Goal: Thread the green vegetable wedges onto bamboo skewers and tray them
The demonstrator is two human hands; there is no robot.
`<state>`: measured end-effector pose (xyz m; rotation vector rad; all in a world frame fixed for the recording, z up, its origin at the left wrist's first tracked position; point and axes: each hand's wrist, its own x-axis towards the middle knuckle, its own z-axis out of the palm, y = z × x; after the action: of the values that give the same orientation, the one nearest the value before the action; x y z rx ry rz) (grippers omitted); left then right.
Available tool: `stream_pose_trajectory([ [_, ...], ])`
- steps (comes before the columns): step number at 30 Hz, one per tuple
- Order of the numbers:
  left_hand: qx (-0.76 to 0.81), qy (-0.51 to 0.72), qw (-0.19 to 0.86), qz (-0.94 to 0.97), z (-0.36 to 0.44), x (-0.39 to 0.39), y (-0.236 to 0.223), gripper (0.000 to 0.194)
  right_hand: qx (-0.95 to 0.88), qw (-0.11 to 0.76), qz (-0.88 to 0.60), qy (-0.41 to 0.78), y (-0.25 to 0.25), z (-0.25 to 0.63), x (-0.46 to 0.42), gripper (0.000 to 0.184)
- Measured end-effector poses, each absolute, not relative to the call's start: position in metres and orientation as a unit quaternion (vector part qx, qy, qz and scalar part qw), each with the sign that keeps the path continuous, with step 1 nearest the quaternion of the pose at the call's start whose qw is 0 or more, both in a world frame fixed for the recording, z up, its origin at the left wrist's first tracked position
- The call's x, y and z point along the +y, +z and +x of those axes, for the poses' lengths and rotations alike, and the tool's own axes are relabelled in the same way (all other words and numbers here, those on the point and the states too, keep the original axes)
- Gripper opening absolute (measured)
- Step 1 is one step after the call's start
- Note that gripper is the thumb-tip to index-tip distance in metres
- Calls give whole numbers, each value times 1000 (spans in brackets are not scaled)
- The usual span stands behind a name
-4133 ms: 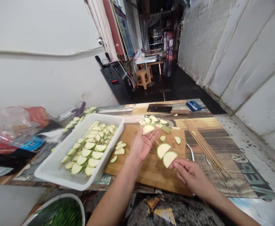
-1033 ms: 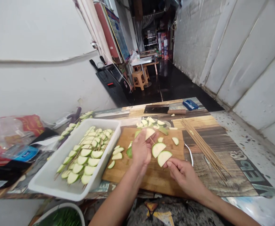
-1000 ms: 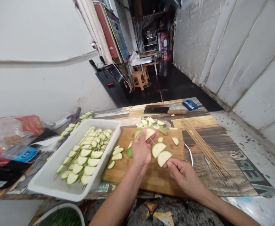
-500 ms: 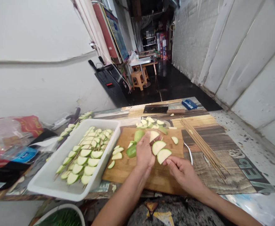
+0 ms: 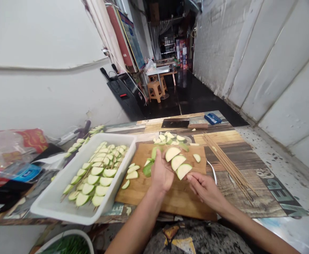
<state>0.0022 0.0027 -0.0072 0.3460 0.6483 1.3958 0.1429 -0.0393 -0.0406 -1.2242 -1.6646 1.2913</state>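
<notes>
My right hand [image 5: 203,186] pinches the lower end of a thin skewer, mostly hidden behind the half-moon vegetable slices [image 5: 178,162] on it. Three of these pale slices with green rind form a row on the skewer. My left hand [image 5: 162,174] lies palm up beside the upper slices, its thumb raised and apart from them; its other fingers are partly hidden behind the slices. Both hands are above a wooden cutting board [image 5: 143,192]. Green vegetable pieces [image 5: 147,169] lie just left of my left hand, and a few loose slices [image 5: 132,175] rest farther left.
A white plastic tub [image 5: 90,219] of skewered slices stands left of the board. Bare bamboo skewers [image 5: 228,164] lie to the right. A cleaver [image 5: 177,123] and a blue box [image 5: 212,118] sit at the back, behind a slice pile [image 5: 168,137]. Plastic packages [image 5: 13,155] crowd the left.
My left thumb has come away from the top slice, and the hand has turned more palm up. That slice now shows whole. The skewer and my right hand have shifted slightly.
</notes>
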Motion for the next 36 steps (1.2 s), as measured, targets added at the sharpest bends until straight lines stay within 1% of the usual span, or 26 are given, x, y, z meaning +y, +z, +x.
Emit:
stream_pose_trajectory([
  [4, 252, 636, 715, 143, -19, -1, -5, 46, -648, 322, -481, 495, -43, 145, -41, 30],
  [7, 241, 648, 711, 127, -29, -6, -6, 45, -654, 313, -485, 489, -43, 143, -44, 32],
  [9, 241, 632, 724, 137, -28, -12, -6, 44, -653, 314, -485, 488, -43, 144, -45, 32],
  [11, 248, 595, 747, 163, -23, -18, -9, 39, -645, 327, -491, 486, -43, 148, -47, 30],
  [13, 274, 560, 756, 199, -18, -21, -14, 32, -616, 360, -512, 479, -44, 158, -49, 30],
  [15, 343, 557, 712, 257, -16, -19, -23, 36, -565, 404, -543, 472, -48, 173, -51, 31],
  [17, 439, 564, 605, 351, -16, -12, -34, 43, -514, 438, -568, 471, -53, 189, -53, 32],
  [19, 506, 553, 489, 447, -18, -2, -42, 39, -481, 458, -582, 468, -57, 202, -54, 34],
  [20, 517, 540, 458, 481, -17, 2, -44, 35, -471, 465, -588, 465, -59, 206, -54, 34],
  [21, 519, 527, 449, 501, -16, 6, -45, 31, -464, 471, -593, 461, -60, 209, -54, 35],
  [23, 507, 504, 487, 502, -11, 9, -41, 30, -454, 480, -598, 455, -60, 210, -53, 34],
  [27, 440, 485, 642, 400, 13, 0, -26, 43, -457, 483, -569, 483, -55, 194, -51, 32],
  [30, 360, 479, 738, 310, 33, -12, -23, 40, -474, 469, -542, 511, -50, 176, -49, 31],
  [33, 330, 489, 772, 236, 46, -20, -30, 30, -479, 462, -517, 538, -48, 162, -49, 30],
  [36, 361, 517, 757, 170, 46, -19, -35, 27, -500, 433, -504, 556, -48, 157, -51, 30],
])
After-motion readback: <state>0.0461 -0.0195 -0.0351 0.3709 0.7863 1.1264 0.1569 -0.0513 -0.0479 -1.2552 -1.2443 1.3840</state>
